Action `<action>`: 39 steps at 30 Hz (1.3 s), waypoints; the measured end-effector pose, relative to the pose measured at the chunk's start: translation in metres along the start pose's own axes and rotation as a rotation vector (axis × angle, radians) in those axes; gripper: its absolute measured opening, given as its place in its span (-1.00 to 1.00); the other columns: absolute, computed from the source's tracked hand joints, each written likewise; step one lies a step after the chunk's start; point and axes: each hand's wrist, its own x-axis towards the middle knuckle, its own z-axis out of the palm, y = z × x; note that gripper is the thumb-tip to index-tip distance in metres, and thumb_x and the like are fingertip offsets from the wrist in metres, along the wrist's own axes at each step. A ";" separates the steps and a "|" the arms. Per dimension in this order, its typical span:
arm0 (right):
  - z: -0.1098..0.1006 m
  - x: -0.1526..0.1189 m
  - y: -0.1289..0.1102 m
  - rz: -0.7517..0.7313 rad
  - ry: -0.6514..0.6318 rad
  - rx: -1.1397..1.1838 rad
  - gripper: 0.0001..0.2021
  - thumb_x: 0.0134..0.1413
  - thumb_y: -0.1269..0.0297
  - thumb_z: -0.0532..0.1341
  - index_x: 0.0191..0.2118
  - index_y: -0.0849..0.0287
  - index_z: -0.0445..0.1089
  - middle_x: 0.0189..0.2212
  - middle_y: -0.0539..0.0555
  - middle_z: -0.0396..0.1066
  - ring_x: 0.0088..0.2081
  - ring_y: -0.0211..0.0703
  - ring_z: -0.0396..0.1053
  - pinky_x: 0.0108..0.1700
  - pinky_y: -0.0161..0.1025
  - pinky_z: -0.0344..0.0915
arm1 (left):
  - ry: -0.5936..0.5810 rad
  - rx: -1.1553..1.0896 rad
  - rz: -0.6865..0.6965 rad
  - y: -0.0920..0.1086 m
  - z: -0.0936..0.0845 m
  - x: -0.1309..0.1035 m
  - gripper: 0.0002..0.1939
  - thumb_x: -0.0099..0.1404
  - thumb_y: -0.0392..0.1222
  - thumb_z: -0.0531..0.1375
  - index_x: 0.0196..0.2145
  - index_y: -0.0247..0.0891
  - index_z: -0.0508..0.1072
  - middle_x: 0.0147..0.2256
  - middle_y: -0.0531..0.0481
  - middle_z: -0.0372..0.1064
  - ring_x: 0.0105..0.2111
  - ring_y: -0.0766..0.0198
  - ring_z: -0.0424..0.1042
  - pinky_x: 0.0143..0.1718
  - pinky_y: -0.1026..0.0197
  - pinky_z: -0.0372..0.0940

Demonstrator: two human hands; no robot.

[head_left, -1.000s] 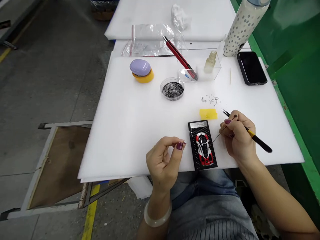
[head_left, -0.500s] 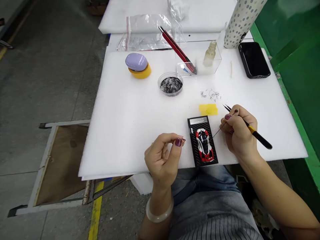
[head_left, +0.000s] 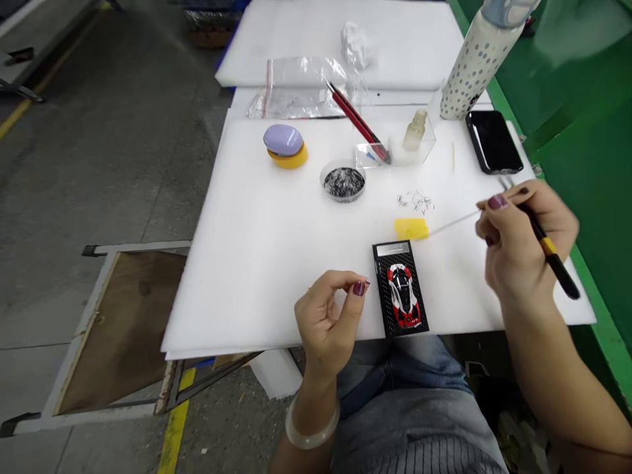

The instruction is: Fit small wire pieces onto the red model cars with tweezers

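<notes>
My right hand is closed round black tweezers with a yellow band, their tips pointing up and away. The same fingers pinch a thin needle-like tool, blurred, its point near the yellow tape piece. My left hand is closed in a pinch left of the model car; whatever its fingertips hold is too small to tell. The red, white and black model car sits on a black dotted base at the table's front edge, with neither hand touching it.
Tiny black slivers lie beyond the tape. Behind are a round dish of black strands, a purple-and-yellow case, a red pen-like knife, a clear box with a small bottle, a phone and a dotted tumbler.
My right hand has moved right and away from the model car, taking the tweezers and thin tool along. My left hand keeps its pinch. The camera view has shifted slightly.
</notes>
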 end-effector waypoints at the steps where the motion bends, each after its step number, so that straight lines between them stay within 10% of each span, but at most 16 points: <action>1: -0.001 0.015 -0.003 -0.120 -0.001 -0.108 -0.76 0.17 0.22 0.30 -0.47 0.08 0.28 -0.59 -0.07 0.20 -0.59 -0.29 0.06 -0.51 -0.23 -0.02 | -0.035 0.015 0.012 0.001 -0.001 0.002 -0.91 0.44 -0.21 0.23 -0.17 -0.11 0.55 -0.28 0.06 0.54 -0.24 0.29 0.53 -0.15 0.24 0.44; 6: 0.016 0.091 -0.010 -0.405 -0.015 -0.374 -0.77 0.25 0.23 0.26 -0.44 0.05 0.29 -0.59 -0.07 0.17 -0.53 -0.25 0.07 -0.39 -0.20 0.02 | -0.466 0.386 0.080 0.006 -0.002 0.014 -0.16 0.18 0.21 0.41 0.31 -0.13 0.29 0.38 -0.29 0.14 0.40 -0.29 0.09 0.31 -0.37 0.16; 12: 0.042 0.131 0.017 -0.335 -0.089 -0.505 -0.85 0.23 0.31 0.26 -0.38 0.05 0.33 -0.59 -0.10 0.22 -0.55 -0.24 0.08 -0.37 -0.19 0.02 | -0.860 0.714 0.145 0.003 -0.003 0.019 0.39 -0.21 0.28 0.56 0.44 -0.15 0.01 0.48 -0.47 -0.31 0.46 -0.40 -0.22 0.34 -0.53 -0.01; 16: 0.034 0.130 0.026 -0.300 -0.124 -0.536 -0.82 0.19 0.09 0.32 -0.30 0.08 0.45 -0.60 -0.07 0.30 -0.55 -0.21 0.22 -0.36 -0.19 0.11 | -0.827 0.770 0.181 0.003 -0.001 0.018 0.31 -0.22 0.08 0.59 0.40 -0.19 0.09 0.44 -0.50 -0.13 0.44 -0.41 -0.11 0.33 -0.51 0.06; 24: -0.004 0.088 0.033 -0.038 -0.201 -0.100 -0.25 0.27 -0.44 -0.17 -0.18 0.07 0.53 -0.58 0.06 0.39 -0.54 -0.13 0.28 -0.45 -0.13 0.22 | -0.722 0.670 0.278 0.005 -0.004 0.018 0.32 -0.18 0.34 0.51 0.38 -0.26 0.05 0.39 -0.54 0.02 0.38 -0.44 0.09 0.26 -0.52 0.19; 29: -0.006 0.073 0.049 0.058 -0.433 -0.172 -0.49 0.07 -0.24 0.35 -0.12 0.12 0.54 -0.30 0.09 0.55 -0.27 -0.10 0.48 -0.20 -0.12 0.41 | -0.649 0.574 0.263 0.006 -0.006 0.021 0.17 -0.10 0.39 0.42 0.31 -0.27 0.16 0.38 -0.45 0.11 0.36 -0.40 0.15 0.26 -0.52 0.21; 39: 0.016 0.068 0.068 0.259 -0.388 -0.336 -0.82 0.07 0.20 0.31 -0.42 0.10 0.31 -0.60 -0.03 0.38 -0.51 -0.18 0.32 -0.42 -0.20 0.22 | -0.467 0.416 0.274 -0.002 0.010 0.015 0.10 0.03 0.58 0.21 0.28 -0.27 0.23 0.24 -0.37 0.37 0.29 -0.35 0.28 0.23 -0.47 0.28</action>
